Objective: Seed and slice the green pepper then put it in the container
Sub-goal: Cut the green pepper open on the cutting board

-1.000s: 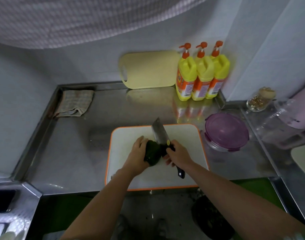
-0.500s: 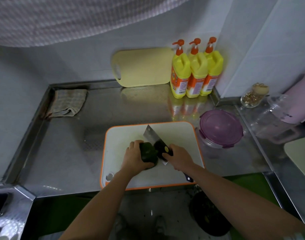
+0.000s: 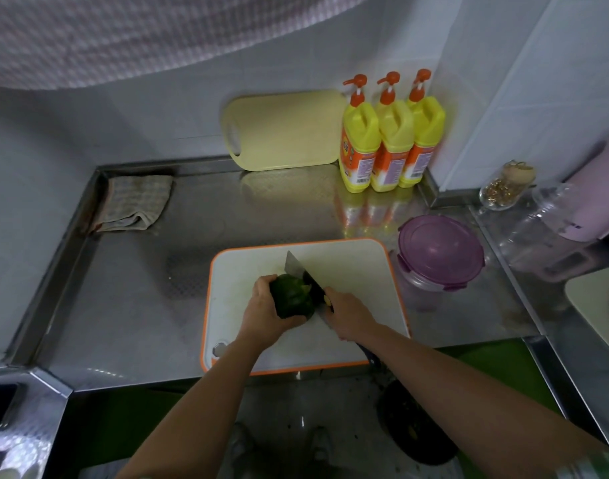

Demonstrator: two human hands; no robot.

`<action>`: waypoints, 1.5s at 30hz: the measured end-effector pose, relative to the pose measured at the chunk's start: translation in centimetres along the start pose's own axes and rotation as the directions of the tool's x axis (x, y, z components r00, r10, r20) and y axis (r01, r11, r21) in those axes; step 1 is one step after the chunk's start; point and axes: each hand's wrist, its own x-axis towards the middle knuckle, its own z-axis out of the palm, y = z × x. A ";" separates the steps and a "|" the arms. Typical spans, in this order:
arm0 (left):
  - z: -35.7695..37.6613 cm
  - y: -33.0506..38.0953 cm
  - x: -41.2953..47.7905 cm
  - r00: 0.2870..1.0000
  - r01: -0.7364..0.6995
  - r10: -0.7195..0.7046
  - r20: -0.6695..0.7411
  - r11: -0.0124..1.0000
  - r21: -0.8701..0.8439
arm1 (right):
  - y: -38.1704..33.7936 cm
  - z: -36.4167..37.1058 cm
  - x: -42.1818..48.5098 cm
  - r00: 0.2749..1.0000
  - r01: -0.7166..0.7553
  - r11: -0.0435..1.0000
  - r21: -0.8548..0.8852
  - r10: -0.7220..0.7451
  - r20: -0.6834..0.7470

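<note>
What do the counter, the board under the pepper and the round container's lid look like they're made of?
Counter: likely stainless steel, brushed sheen that mirrors the yellow bottles. Cutting board: probably plastic, matte white with a moulded orange rim. Container lid: translucent purple plastic, glossy highlight. Bowl beneath: clear, glass or plastic, cannot tell.

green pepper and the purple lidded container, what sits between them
Head view: the knife, its blade against the green pepper, then bare cutting board up to the container.
</note>
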 end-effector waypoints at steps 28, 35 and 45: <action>2.5 3.8 1.7 0.990 0.140 -0.140 -0.019 0.954 0.267 | -1.5 -5.7 -2.2 0.994 -0.107 0.993 0.052 0.108 -0.018; 2.5 3.8 1.6 0.991 0.135 -0.134 -0.021 0.954 0.268 | -2.4 -6.0 -1.6 0.992 -0.121 0.988 0.094 0.118 0.033; 2.6 3.6 1.6 0.990 0.138 -0.139 -0.013 0.952 0.272 | -2.7 -7.0 -1.9 0.981 -0.164 0.982 0.093 0.152 0.118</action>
